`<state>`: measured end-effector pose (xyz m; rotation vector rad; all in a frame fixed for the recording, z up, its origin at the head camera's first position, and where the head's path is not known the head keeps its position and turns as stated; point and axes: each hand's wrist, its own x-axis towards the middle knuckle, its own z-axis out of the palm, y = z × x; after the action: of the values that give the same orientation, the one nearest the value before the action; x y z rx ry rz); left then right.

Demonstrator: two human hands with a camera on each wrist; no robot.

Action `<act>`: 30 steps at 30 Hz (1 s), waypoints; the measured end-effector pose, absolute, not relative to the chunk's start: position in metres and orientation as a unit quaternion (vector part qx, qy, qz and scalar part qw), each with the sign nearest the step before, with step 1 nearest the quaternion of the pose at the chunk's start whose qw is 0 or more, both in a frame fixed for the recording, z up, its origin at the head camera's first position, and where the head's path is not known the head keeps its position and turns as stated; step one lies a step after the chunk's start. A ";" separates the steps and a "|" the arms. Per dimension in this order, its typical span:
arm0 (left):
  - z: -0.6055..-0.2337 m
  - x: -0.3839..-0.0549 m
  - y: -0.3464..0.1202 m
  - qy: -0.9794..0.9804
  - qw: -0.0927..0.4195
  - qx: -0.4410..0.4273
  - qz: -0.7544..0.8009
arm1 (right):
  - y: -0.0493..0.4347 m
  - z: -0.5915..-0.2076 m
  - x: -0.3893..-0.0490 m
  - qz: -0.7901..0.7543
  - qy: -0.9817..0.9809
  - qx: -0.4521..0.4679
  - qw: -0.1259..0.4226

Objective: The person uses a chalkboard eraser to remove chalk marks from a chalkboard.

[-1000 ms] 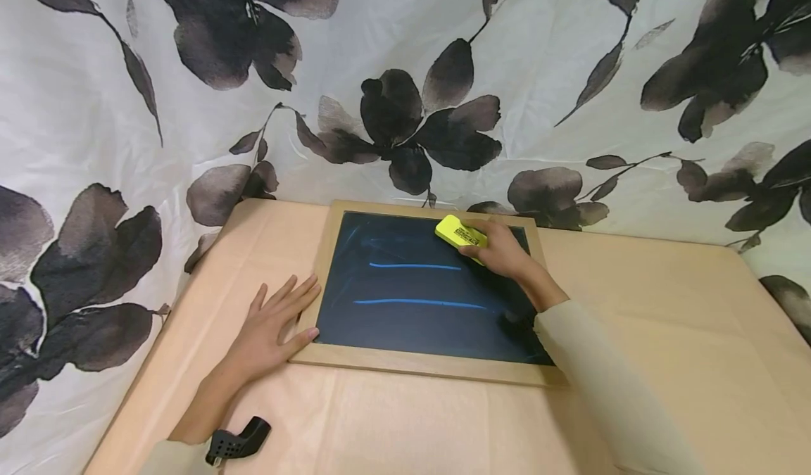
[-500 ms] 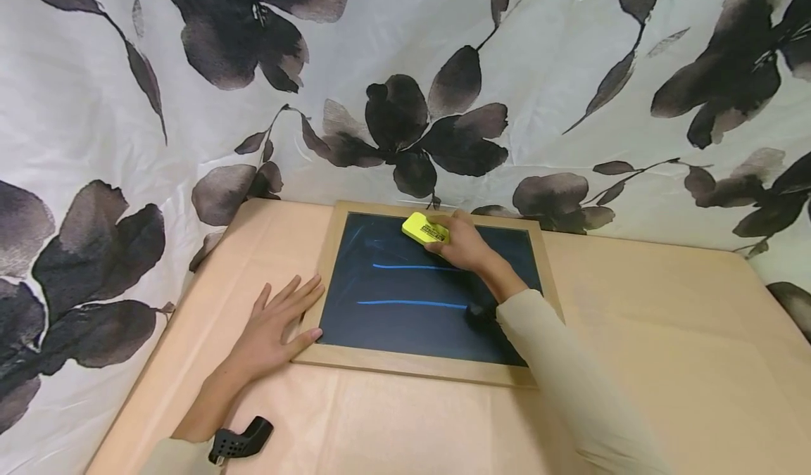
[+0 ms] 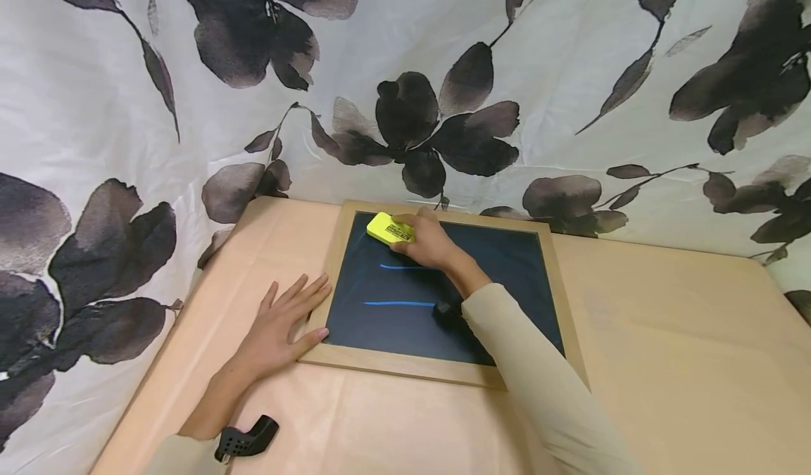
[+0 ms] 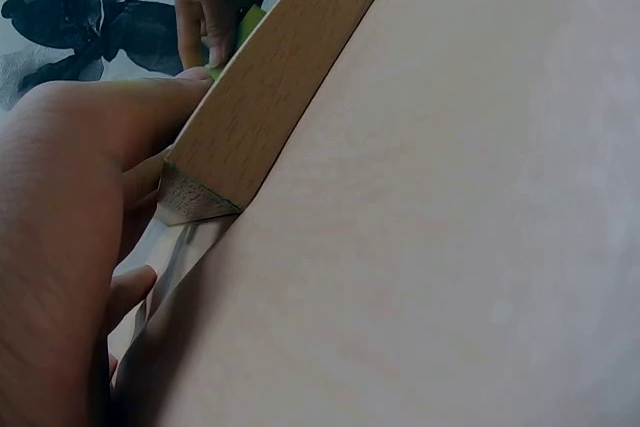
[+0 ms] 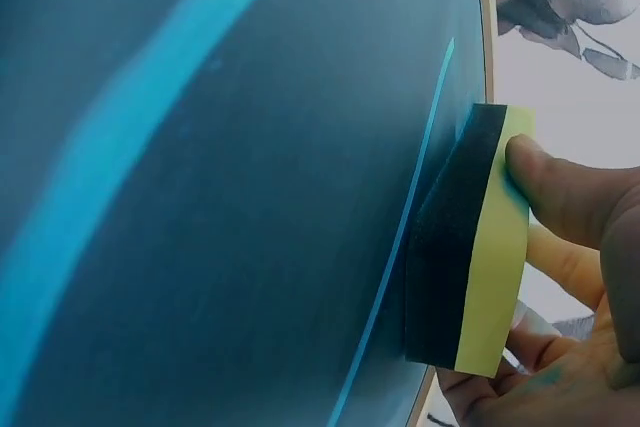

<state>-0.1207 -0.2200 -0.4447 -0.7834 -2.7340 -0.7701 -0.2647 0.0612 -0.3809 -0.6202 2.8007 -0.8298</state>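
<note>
A wood-framed chalkboard [image 3: 393, 331] lies on the table with two blue lines across its dark face. Near its upper left corner, my right hand [image 3: 431, 241] grips a yellow board eraser [image 3: 388, 228] between thumb and fingers. In the right wrist view the black felt side of the eraser [image 5: 455, 247] is against the board, beside the upper blue line [image 5: 395, 247]. My left hand [image 3: 279, 331] rests with spread, straight fingers on the left edge of the frame. Up close in the left wrist view, the thumb touches the frame's corner [image 4: 260, 97].
A pale brown covering spreads over the table [image 3: 671, 320]. Behind it hangs a white cloth with dark flowers [image 3: 418, 134]. A black device [image 3: 247, 438] is strapped at the left wrist, and another [image 3: 447, 313] at the right wrist hides part of the lower line.
My right hand has slid the eraser leftward along the top of the board, and faint blue smears there are gone. The left hand stays on the frame.
</note>
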 end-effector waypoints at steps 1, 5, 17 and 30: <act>-0.444 -0.121 -0.220 -0.924 0.097 -0.266 -0.259 | 0.060 -0.380 -0.265 -0.277 0.934 -0.209 0.079; -0.443 -0.122 -0.221 -0.926 0.096 -0.267 -0.250 | 0.058 -0.378 -0.268 -0.272 0.933 -0.218 0.085; -0.445 -0.117 -0.220 -0.924 0.093 -0.268 -0.256 | 0.064 -0.373 -0.262 -0.225 0.935 -0.247 0.116; -0.442 -0.117 -0.218 -0.925 0.096 -0.266 -0.252 | 0.080 -0.372 -0.260 -0.229 0.920 -0.287 0.138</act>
<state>-0.1170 -0.2179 -0.4423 -0.7891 -2.7415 -0.7479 -0.2600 0.0800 -0.3715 -0.8310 2.6603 -0.6615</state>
